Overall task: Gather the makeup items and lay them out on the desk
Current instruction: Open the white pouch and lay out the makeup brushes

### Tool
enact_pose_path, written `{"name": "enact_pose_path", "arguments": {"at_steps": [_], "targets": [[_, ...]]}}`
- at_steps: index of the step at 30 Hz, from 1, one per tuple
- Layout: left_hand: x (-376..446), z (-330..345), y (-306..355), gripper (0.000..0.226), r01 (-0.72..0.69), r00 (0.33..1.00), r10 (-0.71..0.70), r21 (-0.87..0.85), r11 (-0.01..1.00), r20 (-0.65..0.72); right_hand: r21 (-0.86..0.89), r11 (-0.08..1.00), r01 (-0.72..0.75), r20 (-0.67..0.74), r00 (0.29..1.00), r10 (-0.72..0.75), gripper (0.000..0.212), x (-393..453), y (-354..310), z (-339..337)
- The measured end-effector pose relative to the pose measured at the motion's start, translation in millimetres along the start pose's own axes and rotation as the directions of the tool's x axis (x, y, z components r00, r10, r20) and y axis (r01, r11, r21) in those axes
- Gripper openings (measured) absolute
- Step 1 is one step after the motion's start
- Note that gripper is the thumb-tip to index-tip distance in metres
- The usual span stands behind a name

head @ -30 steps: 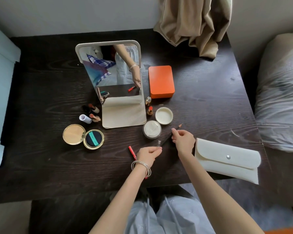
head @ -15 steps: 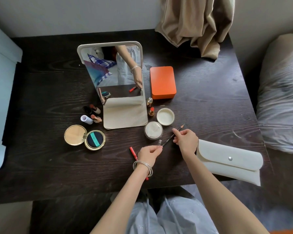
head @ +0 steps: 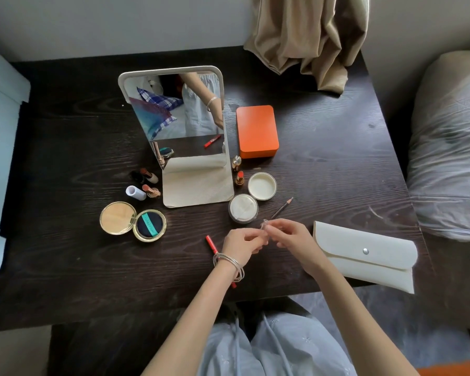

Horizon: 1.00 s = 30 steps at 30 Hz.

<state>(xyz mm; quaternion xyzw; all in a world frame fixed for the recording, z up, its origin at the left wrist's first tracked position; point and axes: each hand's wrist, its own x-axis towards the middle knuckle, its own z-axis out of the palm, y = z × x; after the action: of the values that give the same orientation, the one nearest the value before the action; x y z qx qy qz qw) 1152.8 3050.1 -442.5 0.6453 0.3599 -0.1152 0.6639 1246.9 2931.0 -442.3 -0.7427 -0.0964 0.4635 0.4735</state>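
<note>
At the desk (head: 65,253) centre, my left hand (head: 242,244) and right hand (head: 289,236) fingers pinch a small clear cap (head: 263,225); pencil (head: 282,208) at one o'clock.

Both hands, left hand (head: 243,244) and right hand (head: 289,237), pinch a pencil (head: 282,208).

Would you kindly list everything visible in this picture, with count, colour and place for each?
desk: one, dark wood, under everything
mirror: one, white-framed, standing mid-desk
box: one, orange, right of mirror
lipsticks: about five, gold or pale tubes, both sides of the mirror base
compact: one, gold, open, front left
jar: one, white, beside its lid
pencil: one, dark, right of the jar
red pencil: one, partly under left wrist
pouch: one, cream, front right
curtain: one, beige, back edge
left hand, right hand: together, fingers on a small clear cap
</note>
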Motion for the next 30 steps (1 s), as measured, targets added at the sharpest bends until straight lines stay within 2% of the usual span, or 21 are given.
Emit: {"name": "enact_pose_path", "arguments": {"at_steps": [3,8,14,21,25,26,28,30], "targets": [[-1,4,10,0.019,-0.036,0.999,0.036,0.013,0.999,0.019,0.126,0.992,-0.011,0.0,1.0,0.011,0.015,-4,2,-8],[-1,14,20,0.012,-0.048,0.997,0.031,-0.253,0.966,-0.068,0.399,0.917,-0.033,0.043,0.999,0.017,0.022,-6,2,-19],[-2,26,23,0.01,-0.16,0.964,0.105,-0.215,0.963,-0.244,0.36,0.932,0.036,-0.049,0.999,-0.02,0.018,-8,-1,-23],[0,34,30,0.008,-0.191,0.939,0.129,-0.171,0.967,-0.318,0.266,0.96,0.094,0.009,0.995,-0.1,0.018,-7,-3,-30],[1,36,34,0.006,-0.179,0.939,0.107,-0.196,0.964,-0.327,0.349,0.932,0.103,-0.001,0.994,-0.109,0.015,-4,-6,-30],[1,37,35,0.006,-0.177,0.937,0.101,-0.207,0.962,-0.333,0.299,0.943,0.145,-0.054,0.989,-0.135,0.014,-3,-8,-29],[1,37,35,0.006,-0.193,0.921,0.111,-0.189,0.963,-0.374,-0.027,0.957,0.288,-0.198,0.937,-0.288,0.016,-2,-8,-28],[1,38,35,0.007,-0.219,0.9,0.143,-0.144,0.965,-0.412,-0.419,0.825,0.38,-0.226,0.836,-0.5,0.015,0,-10,-27]]}}
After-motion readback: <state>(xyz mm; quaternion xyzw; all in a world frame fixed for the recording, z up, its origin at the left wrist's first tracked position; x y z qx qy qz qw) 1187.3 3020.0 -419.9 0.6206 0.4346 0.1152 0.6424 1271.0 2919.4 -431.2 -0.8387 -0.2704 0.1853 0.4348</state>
